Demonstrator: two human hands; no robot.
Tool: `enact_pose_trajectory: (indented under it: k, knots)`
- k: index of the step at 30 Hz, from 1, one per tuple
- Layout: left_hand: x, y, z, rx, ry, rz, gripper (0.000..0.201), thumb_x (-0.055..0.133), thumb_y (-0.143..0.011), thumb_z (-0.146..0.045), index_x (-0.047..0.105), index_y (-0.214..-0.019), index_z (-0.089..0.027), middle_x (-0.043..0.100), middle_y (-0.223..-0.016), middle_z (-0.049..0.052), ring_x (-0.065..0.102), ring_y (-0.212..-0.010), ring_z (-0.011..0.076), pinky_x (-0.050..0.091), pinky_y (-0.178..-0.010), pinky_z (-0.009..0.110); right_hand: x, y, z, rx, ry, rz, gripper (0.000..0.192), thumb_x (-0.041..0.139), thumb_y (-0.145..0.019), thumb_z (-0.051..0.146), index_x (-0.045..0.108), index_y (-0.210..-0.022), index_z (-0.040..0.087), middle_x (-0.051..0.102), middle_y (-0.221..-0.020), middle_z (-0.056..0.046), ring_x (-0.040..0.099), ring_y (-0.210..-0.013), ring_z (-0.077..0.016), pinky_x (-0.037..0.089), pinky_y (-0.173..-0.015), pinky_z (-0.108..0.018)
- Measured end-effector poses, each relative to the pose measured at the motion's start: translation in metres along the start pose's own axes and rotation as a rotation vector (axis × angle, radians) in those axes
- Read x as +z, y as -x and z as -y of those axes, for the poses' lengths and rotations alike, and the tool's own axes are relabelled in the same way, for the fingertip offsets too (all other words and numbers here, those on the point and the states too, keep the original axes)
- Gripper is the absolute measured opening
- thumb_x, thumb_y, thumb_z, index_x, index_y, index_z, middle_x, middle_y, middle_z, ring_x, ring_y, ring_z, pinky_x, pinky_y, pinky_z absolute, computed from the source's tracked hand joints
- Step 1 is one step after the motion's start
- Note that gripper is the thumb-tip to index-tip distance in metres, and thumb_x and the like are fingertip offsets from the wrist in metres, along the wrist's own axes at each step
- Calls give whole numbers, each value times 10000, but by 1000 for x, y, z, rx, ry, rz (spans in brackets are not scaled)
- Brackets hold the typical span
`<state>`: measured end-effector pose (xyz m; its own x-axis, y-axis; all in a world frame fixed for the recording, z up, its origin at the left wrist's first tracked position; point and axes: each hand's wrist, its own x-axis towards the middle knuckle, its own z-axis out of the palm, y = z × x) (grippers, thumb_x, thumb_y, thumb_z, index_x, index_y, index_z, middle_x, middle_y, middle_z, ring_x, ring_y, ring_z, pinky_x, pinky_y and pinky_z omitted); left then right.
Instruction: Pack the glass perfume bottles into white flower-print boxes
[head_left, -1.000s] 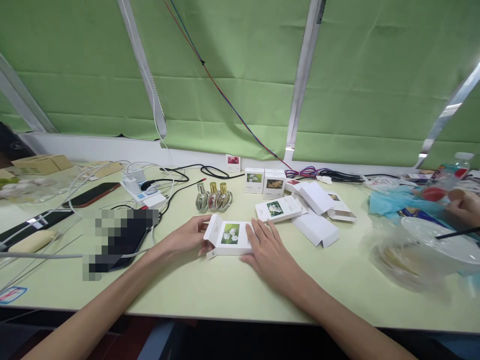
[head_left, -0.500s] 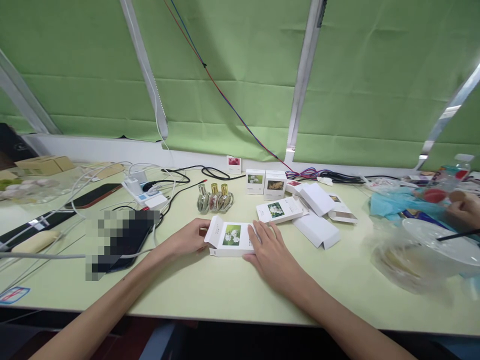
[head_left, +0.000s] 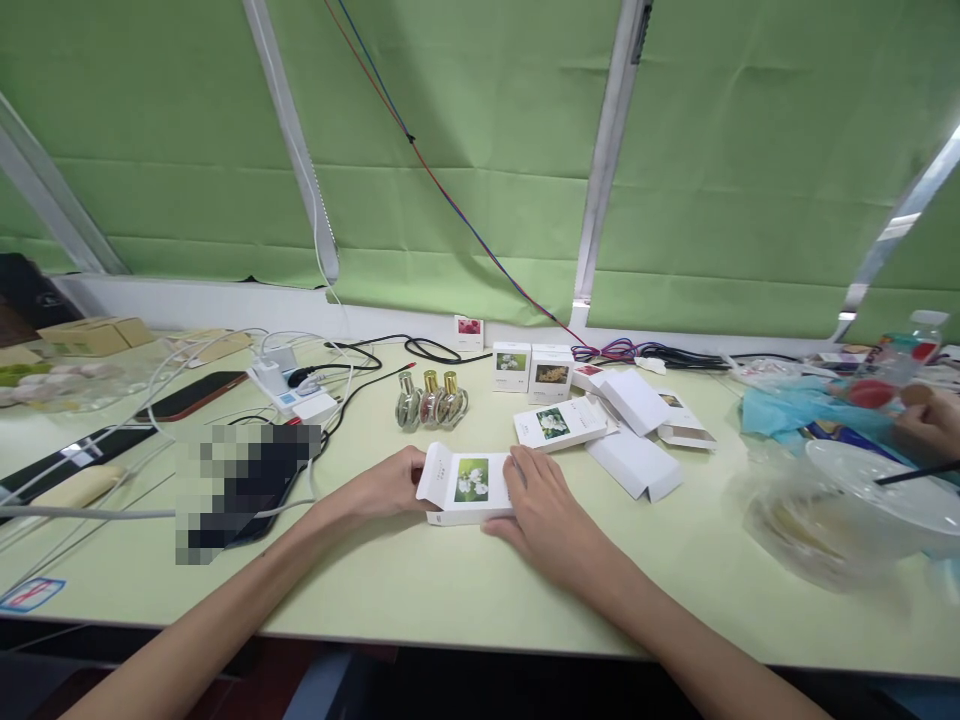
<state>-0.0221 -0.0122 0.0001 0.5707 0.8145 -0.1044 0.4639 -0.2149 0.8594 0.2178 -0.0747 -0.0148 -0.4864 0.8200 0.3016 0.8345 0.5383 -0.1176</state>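
Observation:
A small white carton with a white-flower picture (head_left: 469,483) lies flat on the pale green table (head_left: 465,580), its left end flap raised. My left hand (head_left: 386,485) holds that left end with the flap. My right hand (head_left: 541,505) grips the carton's right end. Just behind the carton stand three small glass bottles with gold and silver caps (head_left: 431,402). A second flat flower carton (head_left: 559,423) lies to the right behind my right hand.
Two upright little boxes (head_left: 531,370) and several loose white cartons (head_left: 637,430) sit further back. Phones, a power strip (head_left: 296,395) and cables fill the left side. At the right are clear plastic bowls (head_left: 862,500) and another person's hand (head_left: 926,425).
Both hands have drawn the flower carton slightly nearer and closed in on its ends; the left flap stands more upright. The view shifted a little.

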Motion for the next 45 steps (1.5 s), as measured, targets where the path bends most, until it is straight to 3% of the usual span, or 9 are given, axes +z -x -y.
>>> enact_pose_trajectory:
  k: [5,9,12,18,26,30,36,41,45]
  knots:
    - [13,-4,5,25,20,-119,117,671,-634,-205,745,-707,-150,730,-751,29,621,-676,185,470,-607,241,-1,-1,1,11,-10,21,513,699,-905,425,593,-1231,44,569,-1385,-263,496,-1360,-370,379,-1170,-523]
    - [10,-4,-1,56,16,-64,144,685,-677,-241,765,-752,-148,720,-786,38,632,-729,190,485,-654,249,-11,2,6,120,-26,42,441,769,-850,417,626,-1143,119,650,-1227,-186,609,-1175,-346,477,-1047,-491]
    - [0,-1,-7,49,-59,-47,195,701,-735,-326,777,-783,-152,689,-816,46,605,-714,165,468,-634,235,-21,5,7,181,-20,101,538,787,-834,417,605,-1232,103,631,-1267,-199,597,-1186,-352,477,-1034,-480]
    - [-27,12,-2,-68,-207,-163,311,673,-772,-450,773,-904,-187,653,-998,84,585,-758,178,443,-516,218,-37,8,3,292,-10,241,661,765,-849,409,542,-1381,87,581,-1381,-212,540,-1271,-367,434,-1072,-466]
    - [-55,26,-1,-13,-402,-329,296,570,-806,-444,714,-919,-213,638,-1087,79,636,-960,220,543,-745,263,-65,9,-2,427,78,426,553,736,-873,308,571,-1335,53,621,-1299,-226,575,-1225,-371,433,-1011,-422]
    - [-56,25,-16,30,-531,-350,304,519,-822,-453,683,-917,-215,638,-1152,90,643,-1003,235,547,-752,282,-68,10,-4,444,93,438,506,720,-883,310,589,-1298,51,630,-1279,-226,586,-1207,-369,439,-979,-414]
    - [-47,12,-55,52,-724,-339,263,513,-800,-409,679,-855,-212,652,-1208,101,631,-1116,285,513,-960,395,-67,10,-4,437,102,437,535,718,-891,339,577,-1318,47,630,-1283,-226,587,-1209,-369,436,-984,-413]
    - [-37,-1,-81,41,-804,-271,297,566,-805,-470,721,-891,-232,678,-1098,87,650,-1009,275,522,-903,389,-66,11,-5,434,103,431,582,715,-894,347,551,-1363,44,621,-1309,-224,582,-1215,-365,441,-998,-413]
    - [-31,-6,-90,29,-851,-226,238,595,-832,-436,724,-909,-251,712,-1038,51,648,-1004,264,501,-885,359,-63,10,-6,427,108,412,607,720,-888,352,546,-1374,33,623,-1307,-228,578,-1218,-364,445,-1008,-422]
